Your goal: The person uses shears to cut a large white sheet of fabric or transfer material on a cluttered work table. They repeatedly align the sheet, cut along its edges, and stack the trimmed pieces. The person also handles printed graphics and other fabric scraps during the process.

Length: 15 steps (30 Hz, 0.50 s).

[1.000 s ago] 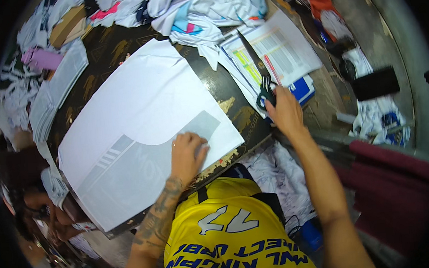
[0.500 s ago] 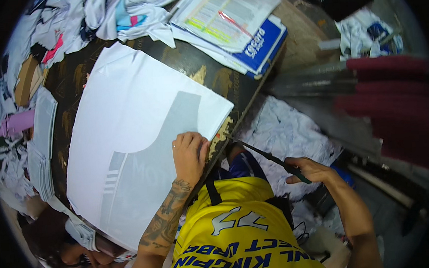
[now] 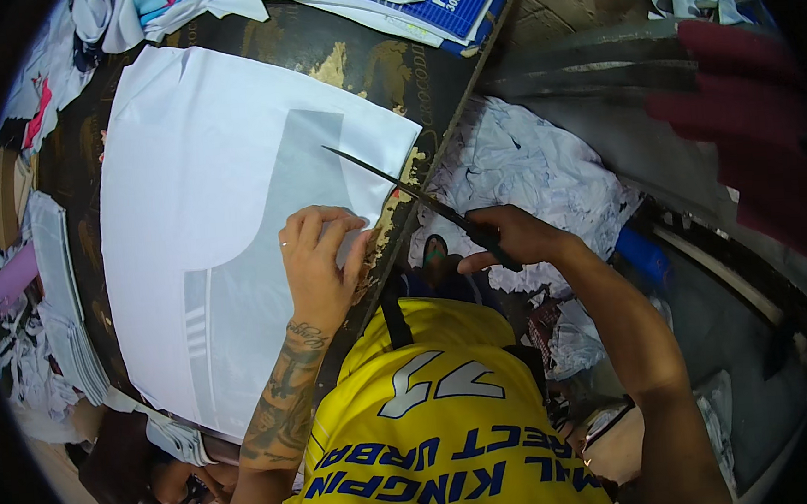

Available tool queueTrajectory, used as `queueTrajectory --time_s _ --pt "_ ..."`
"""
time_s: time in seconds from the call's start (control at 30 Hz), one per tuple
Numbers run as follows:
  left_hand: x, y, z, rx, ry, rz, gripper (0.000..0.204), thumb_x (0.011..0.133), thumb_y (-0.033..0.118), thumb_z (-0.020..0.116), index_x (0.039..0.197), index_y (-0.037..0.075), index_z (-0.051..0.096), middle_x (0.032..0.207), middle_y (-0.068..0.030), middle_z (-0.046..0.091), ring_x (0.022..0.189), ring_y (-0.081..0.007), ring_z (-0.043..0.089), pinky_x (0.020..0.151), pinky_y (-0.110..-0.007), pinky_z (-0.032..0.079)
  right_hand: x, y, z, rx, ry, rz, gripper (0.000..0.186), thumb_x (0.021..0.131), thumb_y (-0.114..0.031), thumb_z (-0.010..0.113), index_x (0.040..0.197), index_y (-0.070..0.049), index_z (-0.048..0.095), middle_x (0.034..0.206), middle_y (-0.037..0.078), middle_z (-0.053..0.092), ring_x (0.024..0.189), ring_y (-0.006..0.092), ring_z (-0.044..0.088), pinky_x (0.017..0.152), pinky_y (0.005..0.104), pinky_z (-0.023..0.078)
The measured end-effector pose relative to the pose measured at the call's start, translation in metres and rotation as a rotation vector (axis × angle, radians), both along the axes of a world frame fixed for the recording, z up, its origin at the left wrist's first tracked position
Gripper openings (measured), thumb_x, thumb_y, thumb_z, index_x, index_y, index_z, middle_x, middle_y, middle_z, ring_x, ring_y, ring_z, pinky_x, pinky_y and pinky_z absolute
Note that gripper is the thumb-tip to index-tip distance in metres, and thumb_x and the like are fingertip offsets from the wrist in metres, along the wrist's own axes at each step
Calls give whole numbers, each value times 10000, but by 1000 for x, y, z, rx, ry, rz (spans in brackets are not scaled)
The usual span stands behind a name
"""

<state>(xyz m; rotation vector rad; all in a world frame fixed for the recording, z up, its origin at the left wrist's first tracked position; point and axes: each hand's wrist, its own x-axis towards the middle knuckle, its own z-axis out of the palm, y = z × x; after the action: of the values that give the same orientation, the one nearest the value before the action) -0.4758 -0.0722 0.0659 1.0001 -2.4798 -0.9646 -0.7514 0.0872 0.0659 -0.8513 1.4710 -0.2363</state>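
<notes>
A white fabric sheet point(image 3: 167, 165) with a grey printed panel point(image 3: 279, 186) lies on the dark table. My left hand point(image 3: 316, 257) rests at its right edge, fingers bent and thumb close to them, seemingly pinching the border. In my right hand point(image 3: 513, 236) is a pair of long dark scissors point(image 3: 419, 196), gripped by the handles. The blades cross the table edge and reach over the fabric, their tip above the upper part of the grey panel. Whether the lower blade is under the cloth cannot be made out.
Notebooks and papers point(image 3: 444, 9) sit at the table's far edge. Stacked grey cut pieces point(image 3: 64, 291) lie at left, near a clothing pile point(image 3: 34, 108). Crumpled white fabric point(image 3: 528, 180) covers the floor at right. Another person point(image 3: 159, 479) is at lower left.
My right hand has brought the scissors forward and left, from beside the table edge to over the fabric. My left hand's fingers have bent and lifted more. The view has shifted.
</notes>
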Motion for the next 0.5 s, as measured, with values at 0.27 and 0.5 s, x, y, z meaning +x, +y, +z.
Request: queueTrajectory --time_s 0.27,0.5 --pt "10 -21 -10 102 28 -131 159 918 74 766 1073 47 742 1168 -96 692 1213 -334 608 1028 -454 455 55 29 -3 142 -46 -281 460 832 -385 968 1034 -32 754 913 29 733 879 128 663 837 313 521" --pt "19 -28 -16 193 48 -143 191 902 -6 755 1089 33 755 1211 -91 720 1252 -338 608 1088 -444 480 118 29 3 173 42 -466 630 760 -604 960 849 -31 712 737 31 666 715 147 604 688 349 492"
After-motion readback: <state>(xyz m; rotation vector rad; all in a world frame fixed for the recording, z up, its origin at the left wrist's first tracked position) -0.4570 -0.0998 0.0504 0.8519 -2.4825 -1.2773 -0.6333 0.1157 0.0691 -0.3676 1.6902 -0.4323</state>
